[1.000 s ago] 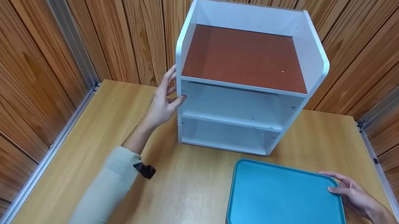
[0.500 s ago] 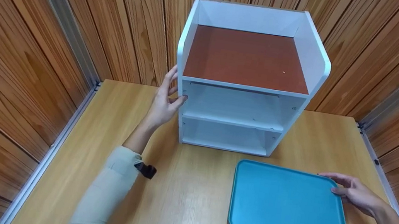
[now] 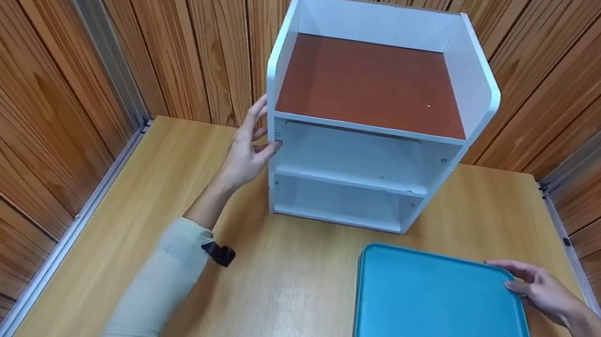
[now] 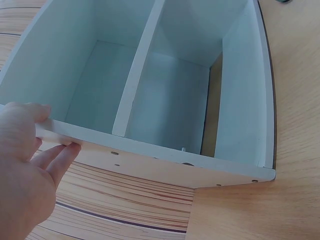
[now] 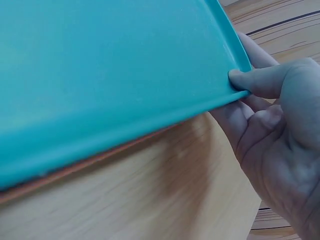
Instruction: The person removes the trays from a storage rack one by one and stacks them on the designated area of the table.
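A white shelf unit [image 3: 350, 182] with a red-brown top board [image 3: 374, 85] stands at the back of the table. My left hand [image 3: 246, 152] holds its left side panel, thumb on the front edge and fingers along the outside, as the left wrist view [image 4: 30, 165] also shows. At the front right lies a blue tray [image 3: 444, 318], with an orange tray [image 5: 75, 170] beneath it, visible only as a thin edge. My right hand [image 3: 541, 293] pinches the blue tray's far right corner, thumb on top and fingers round the rim and below.
Wood-patterned walls [image 3: 11, 92] enclose the table [image 3: 269, 305] at the left, back and right. Metal rails [image 3: 84, 220] run along the table's sides. The shelf unit's two open compartments face me, just behind the blue tray.
My right hand has shifted the blue tray slightly to the right, so it covers more of the orange tray's front edge. My left hand stays on the shelf unit.
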Demonstrator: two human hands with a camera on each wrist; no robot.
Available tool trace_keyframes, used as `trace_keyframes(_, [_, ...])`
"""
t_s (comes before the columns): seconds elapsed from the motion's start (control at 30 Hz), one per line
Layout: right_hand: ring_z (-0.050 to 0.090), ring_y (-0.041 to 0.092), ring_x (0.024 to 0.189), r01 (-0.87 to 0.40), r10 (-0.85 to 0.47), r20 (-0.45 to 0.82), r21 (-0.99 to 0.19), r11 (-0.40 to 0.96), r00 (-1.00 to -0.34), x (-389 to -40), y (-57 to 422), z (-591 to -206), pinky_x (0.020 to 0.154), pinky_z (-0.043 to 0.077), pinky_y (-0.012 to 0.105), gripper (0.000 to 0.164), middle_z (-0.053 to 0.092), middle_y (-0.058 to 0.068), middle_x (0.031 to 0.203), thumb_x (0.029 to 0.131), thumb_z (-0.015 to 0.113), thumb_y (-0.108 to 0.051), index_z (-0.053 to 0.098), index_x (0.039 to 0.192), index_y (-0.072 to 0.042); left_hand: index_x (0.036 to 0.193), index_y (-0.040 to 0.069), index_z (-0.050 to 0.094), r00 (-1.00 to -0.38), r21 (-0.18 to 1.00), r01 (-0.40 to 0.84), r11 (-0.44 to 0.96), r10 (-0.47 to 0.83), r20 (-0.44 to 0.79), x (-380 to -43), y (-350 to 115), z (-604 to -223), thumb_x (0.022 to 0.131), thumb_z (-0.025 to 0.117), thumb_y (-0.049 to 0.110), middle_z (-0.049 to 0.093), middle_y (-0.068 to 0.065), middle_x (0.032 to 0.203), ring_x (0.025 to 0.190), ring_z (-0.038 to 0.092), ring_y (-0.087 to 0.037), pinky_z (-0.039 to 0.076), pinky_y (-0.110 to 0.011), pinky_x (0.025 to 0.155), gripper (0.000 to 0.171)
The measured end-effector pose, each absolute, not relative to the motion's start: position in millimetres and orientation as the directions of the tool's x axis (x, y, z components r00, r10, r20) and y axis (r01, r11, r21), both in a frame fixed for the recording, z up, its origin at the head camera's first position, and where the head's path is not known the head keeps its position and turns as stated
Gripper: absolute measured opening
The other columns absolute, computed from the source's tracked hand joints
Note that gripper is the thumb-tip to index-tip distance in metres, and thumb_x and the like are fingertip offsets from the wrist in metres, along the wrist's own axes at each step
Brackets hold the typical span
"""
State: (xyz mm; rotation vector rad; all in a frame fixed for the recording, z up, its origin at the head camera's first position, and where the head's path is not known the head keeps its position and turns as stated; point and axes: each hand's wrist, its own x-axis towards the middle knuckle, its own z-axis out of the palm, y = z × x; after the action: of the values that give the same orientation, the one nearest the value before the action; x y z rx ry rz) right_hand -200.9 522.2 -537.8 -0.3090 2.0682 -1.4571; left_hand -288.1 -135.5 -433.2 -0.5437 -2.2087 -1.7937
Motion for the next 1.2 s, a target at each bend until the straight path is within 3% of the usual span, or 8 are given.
trace_keyframes(0.13, [0.072,-0.006,0.116,0.127,-0.424,-0.357,-0.867,0.481,-0.833,-200.6,521.0,-535.3,0.093,0.066,0.022,0.045,0.062,-0.039,0.133,0.12,0.051,-0.011,0.057,0.165,-0.013,0.179,0.015,0.02,-0.9,0.886,0.432,0.165,0.138,0.413,-287.9,-135.3,-432.9,0.108,0.066,-0.004,0.037,-0.022,0.179,0.162,0.048,-0.056,0.054,-0.073,0.12,0.087])
trace_keyframes(0.27, [0.074,-0.004,0.112,0.128,-0.351,-0.362,-0.831,0.542,-0.864,-200.0,516.6,-533.9,0.094,0.068,0.022,0.046,0.064,-0.031,0.129,0.12,0.055,-0.019,0.054,0.164,-0.004,0.179,0.016,0.019,-0.903,0.889,0.426,0.168,0.133,0.408,-288.2,-135.7,-433.6,0.108,0.067,-0.005,0.039,-0.021,0.179,0.163,0.048,-0.055,0.054,-0.073,0.119,0.088])
trace_keyframes(0.37, [0.074,0.001,0.108,0.129,-0.304,-0.361,-0.804,0.581,-0.881,-198.5,513.4,-532.7,0.092,0.068,0.024,0.049,0.067,-0.017,0.131,0.12,0.055,-0.021,0.052,0.16,0.005,0.18,0.016,0.019,-0.904,0.889,0.424,0.17,0.134,0.406,-288.3,-135.5,-433.6,0.108,0.067,-0.004,0.039,-0.021,0.179,0.163,0.048,-0.055,0.054,-0.073,0.119,0.089])
trace_keyframes(0.47, [0.073,0.001,0.105,0.104,-0.271,-0.346,-0.767,0.633,-0.898,-196.8,510.4,-531.0,0.089,0.068,0.023,0.048,0.07,0.01,0.14,0.12,0.054,-0.018,0.053,0.158,0.011,0.179,0.015,0.019,-0.902,0.889,0.428,0.166,0.139,0.408,-288.3,-134.7,-433.2,0.108,0.067,-0.004,0.038,-0.021,0.179,0.163,0.047,-0.055,0.054,-0.073,0.12,0.088])
trace_keyframes(0.6, [0.07,0.001,0.097,0.027,-0.266,-0.297,-0.713,0.7,-0.917,-196.8,506.7,-528.4,0.079,0.064,0.023,0.043,0.062,0.037,0.147,0.118,0.053,-0.009,0.058,0.154,0.012,0.179,0.016,0.02,-0.903,0.889,0.427,0.165,0.133,0.409,-288.2,-134.3,-433.1,0.107,0.067,-0.005,0.039,-0.021,0.179,0.163,0.047,-0.054,0.054,-0.073,0.12,0.088])
trace_keyframes(0.77, [0.064,0.003,0.089,-0.039,-0.27,-0.263,-0.646,0.763,-0.926,-197.3,504.6,-525.4,0.072,0.061,0.025,0.039,0.068,0.035,0.136,0.116,0.054,-0.004,0.062,0.15,0.013,0.179,0.017,0.02,-0.906,0.891,0.42,0.17,0.128,0.403,-287.7,-134.5,-434.2,0.108,0.067,-0.004,0.039,-0.021,0.18,0.163,0.047,-0.054,0.054,-0.072,0.12,0.088])
trace_keyframes(1.0, [0.064,0.007,0.088,-0.042,-0.269,-0.271,-0.629,0.776,-0.924,-196.5,503.2,-524.9,0.069,0.061,0.028,0.039,0.067,0.037,0.136,0.115,0.056,-0.004,0.064,0.15,0.011,0.179,0.016,0.02,-0.901,0.886,0.432,0.168,0.131,0.415,-288.2,-134.0,-434.2,0.108,0.066,-0.004,0.039,-0.021,0.18,0.163,0.047,-0.055,0.054,-0.072,0.12,0.087])
trace_keyframes(1.2, [0.058,0.012,0.081,-0.059,-0.285,-0.269,-0.623,0.78,-0.92,-198.5,501.0,-529.1,0.064,0.055,0.027,0.039,0.068,0.028,0.126,0.114,0.057,-0.003,0.063,0.15,0.011,0.179,0.014,0.02,-0.896,0.881,0.442,0.167,0.132,0.424,-288.4,-134.1,-434.6,0.108,0.065,-0.005,0.039,-0.022,0.179,0.163,0.047,-0.055,0.054,-0.073,0.119,0.087])
